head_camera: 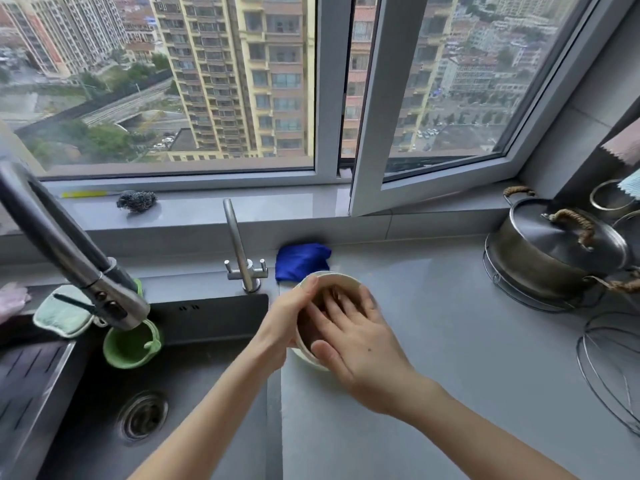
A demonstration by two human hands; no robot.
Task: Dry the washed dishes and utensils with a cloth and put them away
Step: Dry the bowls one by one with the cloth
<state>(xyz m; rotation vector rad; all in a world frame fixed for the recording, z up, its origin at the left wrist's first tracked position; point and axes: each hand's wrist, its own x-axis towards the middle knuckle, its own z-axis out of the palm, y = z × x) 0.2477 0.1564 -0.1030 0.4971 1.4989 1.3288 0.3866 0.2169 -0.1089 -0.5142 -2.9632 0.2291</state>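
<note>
Head view, centre of the frame: a pale bowl point(332, 282) sits tipped toward the person, just above the bench point(467, 341) at the sink's right edge. The left hand point(291, 320) curls round the bowl's left rim and wall and holds it. The right hand point(356, 334) lies inside with fingers straight and spread against the dark inner surface, the thumb outside the near rim; whether a cloth lies under those fingers I cannot tell. A folded blue cloth point(302, 260) lies just behind the bowl by the wall. The bowl looks stiff, glazed and breakable, likely slick if wet, and light enough for one hand. I would grip it at the rim and outer wall, thumb inside, and keep it low over the bench.
</note>
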